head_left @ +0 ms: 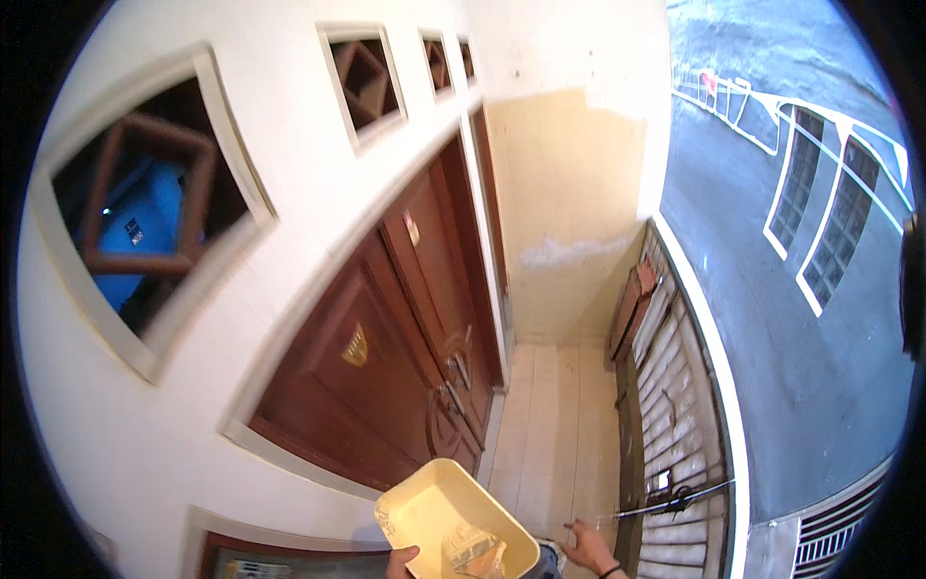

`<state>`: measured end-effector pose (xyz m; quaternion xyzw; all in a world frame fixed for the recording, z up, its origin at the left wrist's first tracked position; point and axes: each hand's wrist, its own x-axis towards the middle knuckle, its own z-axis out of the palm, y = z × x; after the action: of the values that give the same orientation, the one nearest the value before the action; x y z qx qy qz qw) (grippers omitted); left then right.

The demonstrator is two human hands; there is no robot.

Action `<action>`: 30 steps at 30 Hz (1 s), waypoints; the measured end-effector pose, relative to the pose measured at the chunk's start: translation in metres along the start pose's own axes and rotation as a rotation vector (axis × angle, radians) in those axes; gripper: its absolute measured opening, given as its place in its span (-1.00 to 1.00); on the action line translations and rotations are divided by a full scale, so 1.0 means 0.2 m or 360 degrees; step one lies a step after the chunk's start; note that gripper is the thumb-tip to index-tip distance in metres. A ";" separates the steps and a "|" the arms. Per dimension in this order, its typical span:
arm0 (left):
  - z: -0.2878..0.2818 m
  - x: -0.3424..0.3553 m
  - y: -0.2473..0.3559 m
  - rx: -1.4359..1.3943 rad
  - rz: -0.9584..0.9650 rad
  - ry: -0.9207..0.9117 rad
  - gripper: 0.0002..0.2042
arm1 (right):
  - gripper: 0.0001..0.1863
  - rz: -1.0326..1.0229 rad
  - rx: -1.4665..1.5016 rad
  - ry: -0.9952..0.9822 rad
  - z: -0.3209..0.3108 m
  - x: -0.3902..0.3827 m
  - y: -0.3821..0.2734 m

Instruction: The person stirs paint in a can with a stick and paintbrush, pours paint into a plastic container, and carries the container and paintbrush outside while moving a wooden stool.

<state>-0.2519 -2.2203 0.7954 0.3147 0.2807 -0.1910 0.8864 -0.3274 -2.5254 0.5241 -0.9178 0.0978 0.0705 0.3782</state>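
At the lower middle is a yellow plastic tub (410,502), tilted so its inside shows. My left hand (401,563) is closed on its near left rim; only the thumb and part of the hand show. Inside the tub lies a pale flat thing (473,550) with a brownish part, whose kind I cannot make out. To the right of the tub, my right hand (588,548) has its fingers apart and holds nothing I can see. A dark band circles that wrist.
Dark brown double doors (386,338) with metal handles stand on the left in a white wall. A metal gate (675,405) runs along the right, with a latch (680,499) near its lower part. Pale floor tiles (545,415) lead to a patched cream wall (569,193).
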 end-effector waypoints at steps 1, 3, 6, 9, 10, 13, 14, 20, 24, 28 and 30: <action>0.06 -0.08 0.07 0.0006 -0.0047 -0.0074 -0.28 | -0.33 -0.0001 0.0001 0.0045 -0.10 -0.08 -0.15; 0.26 -0.27 0.23 0.0006 -0.0039 -0.0055 -0.30 | -0.31 -0.0116 0.0025 0.0271 -0.27 -0.21 -0.43; 0.53 -0.55 0.42 0.0072 0.0035 0.0031 -0.33 | -0.31 -0.0069 0.0145 0.0123 -0.49 -0.21 -0.68; 0.62 -0.72 0.57 0.0231 0.0274 -0.0095 -0.35 | -0.25 -0.0141 0.0603 0.0018 -0.96 -0.25 -1.23; 0.64 -0.76 0.61 0.0345 0.0429 -0.0267 -0.32 | -0.25 -0.0161 0.0592 0.0003 -1.13 -0.26 -1.39; 0.70 -0.91 0.64 0.0298 0.0299 -0.0336 -0.32 | -0.17 -0.0471 0.0669 -0.0084 -1.49 -0.48 -1.73; 0.71 -0.90 0.65 0.0283 0.0263 -0.0454 -0.32 | -0.20 -0.0681 0.0729 0.0159 -1.57 -0.55 -1.80; 0.50 -0.69 0.59 0.0201 0.0078 -0.0251 -0.42 | 0.05 -0.1092 0.0255 0.0312 -1.71 -0.79 -2.22; 0.59 -0.79 0.62 0.0392 0.0065 -0.0300 -0.45 | -0.13 -0.1274 -0.0007 0.0465 -1.59 -0.67 -2.04; 0.54 -0.79 0.59 0.0321 0.0139 -0.0179 -0.42 | -0.45 -0.1700 -0.0194 0.0625 -1.59 -0.61 -2.11; 0.57 -0.90 0.64 0.0302 0.0163 -0.0280 -0.32 | -0.43 -0.1693 -0.0230 0.0502 -1.60 -0.61 -2.15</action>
<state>-0.2814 -2.1730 1.0375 0.3932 0.1659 -0.1980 0.8824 -0.3280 -2.4380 1.0677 -0.8638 -0.3284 -0.2617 0.2785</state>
